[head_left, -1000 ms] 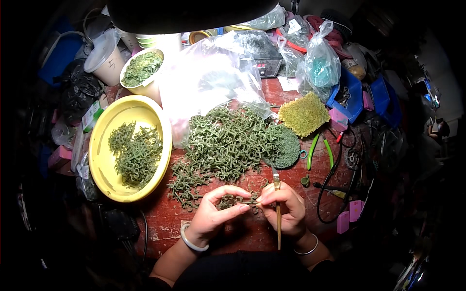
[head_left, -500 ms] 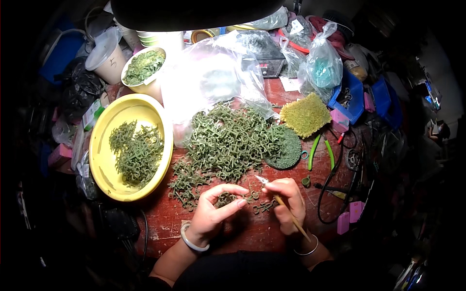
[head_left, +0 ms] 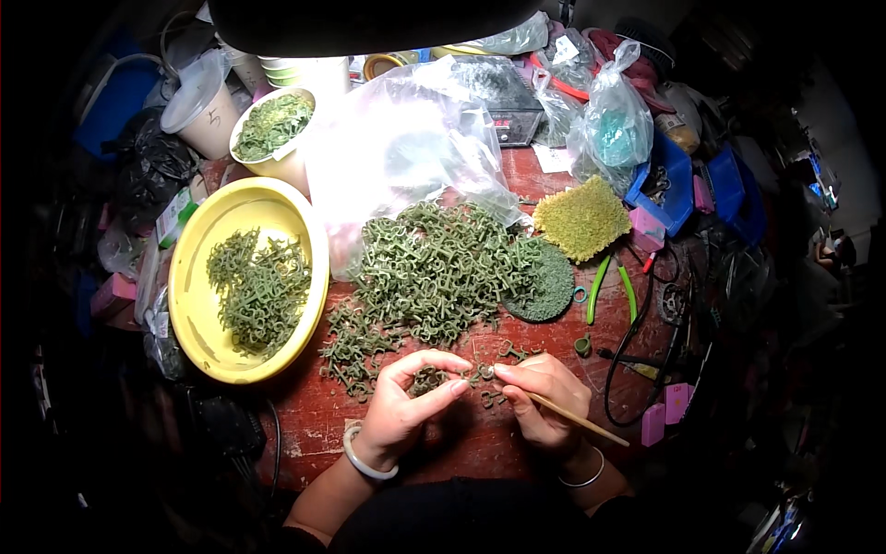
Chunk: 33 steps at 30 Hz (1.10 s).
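My right hand [head_left: 549, 402] pinches a thin wooden-handled tool [head_left: 586, 425]. Its handle slants out to the lower right, and its working end is mostly covered by my fingers, close to a few small green hooked pieces [head_left: 482, 374]. Opposite it, my left hand [head_left: 411, 402] rests with fingers curved and thumb apart from the forefinger. More of the green pieces show in that gap; whether any touch the fingers is too small to tell. Just beyond both hands lies a large heap of these dull green pieces [head_left: 434, 268], with a smaller cluster [head_left: 355, 351] at its near left.
A yellow basin [head_left: 194, 323] holding similar pieces stands at left, a cup [head_left: 295, 166] of green bits behind it. Right of the heap are a round green pad [head_left: 544, 295], a yellow-green spongy block [head_left: 581, 220], green-handled pliers [head_left: 595, 291] and a black cable [head_left: 614, 397]. Plastic bags [head_left: 406, 148] lie behind.
My right hand has turned and come slightly nearer my left, swinging the tool's handle outward to the right. Its pale pointed tip has dropped toward the small pieces. My left hand stays put.
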{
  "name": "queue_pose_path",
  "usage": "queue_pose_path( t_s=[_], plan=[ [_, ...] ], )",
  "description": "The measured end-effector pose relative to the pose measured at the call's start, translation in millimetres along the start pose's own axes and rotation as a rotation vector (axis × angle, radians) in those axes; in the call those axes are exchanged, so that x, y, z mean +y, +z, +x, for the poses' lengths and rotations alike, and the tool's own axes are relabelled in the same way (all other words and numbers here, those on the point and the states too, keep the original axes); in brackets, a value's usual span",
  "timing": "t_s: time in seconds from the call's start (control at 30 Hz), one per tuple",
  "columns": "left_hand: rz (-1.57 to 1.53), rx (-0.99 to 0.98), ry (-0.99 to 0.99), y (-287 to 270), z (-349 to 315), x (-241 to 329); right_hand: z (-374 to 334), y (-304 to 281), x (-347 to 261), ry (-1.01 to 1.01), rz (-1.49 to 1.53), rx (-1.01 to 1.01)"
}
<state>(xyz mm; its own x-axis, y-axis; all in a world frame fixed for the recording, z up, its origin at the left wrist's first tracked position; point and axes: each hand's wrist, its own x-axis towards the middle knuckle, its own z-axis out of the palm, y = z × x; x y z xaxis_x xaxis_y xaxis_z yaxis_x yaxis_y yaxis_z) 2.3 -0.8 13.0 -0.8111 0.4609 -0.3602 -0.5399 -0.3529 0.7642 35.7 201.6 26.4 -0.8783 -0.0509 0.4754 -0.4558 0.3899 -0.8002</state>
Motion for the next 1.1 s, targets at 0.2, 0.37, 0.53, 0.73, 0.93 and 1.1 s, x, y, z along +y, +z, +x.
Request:
queue_pose_path(
  t_s=[0.2, 0.37, 0.53, 0.73, 0.93, 1.1],
  plan=[
    [0.060, 0.010, 0.024, -0.8, 0.9, -1.7, -1.0, -0.8, -2.3, 0.035, 0.017, -0.016],
    [0.187, 0.015, 0.107, -1.4, 3.0, -4.2, -0.1, -2.0, -1.8, 0.012, 0.024, -0.029],
    [0.394, 0.010, 0.297, -2.4, 6.6, -7.8, 0.0, -0.2, -1.6, 0.045, 0.030, 0.031],
    [0.303, -0.022, 0.354, -1.1, 10.0, -12.5, -0.6, -1.9, -0.5, -0.010, 0.004, 0.006],
    [0.495, 0.016, 0.419, -1.7, 9.6, -11.6, -0.7, -0.8, -1.1, -0.118, -0.048, -0.004],
    [0.572, 0.016, 0.443, 0.1, 7.9, -10.1, -1.1, 2.3, -0.8, -0.168, -0.085, -0.023]
  ],
)
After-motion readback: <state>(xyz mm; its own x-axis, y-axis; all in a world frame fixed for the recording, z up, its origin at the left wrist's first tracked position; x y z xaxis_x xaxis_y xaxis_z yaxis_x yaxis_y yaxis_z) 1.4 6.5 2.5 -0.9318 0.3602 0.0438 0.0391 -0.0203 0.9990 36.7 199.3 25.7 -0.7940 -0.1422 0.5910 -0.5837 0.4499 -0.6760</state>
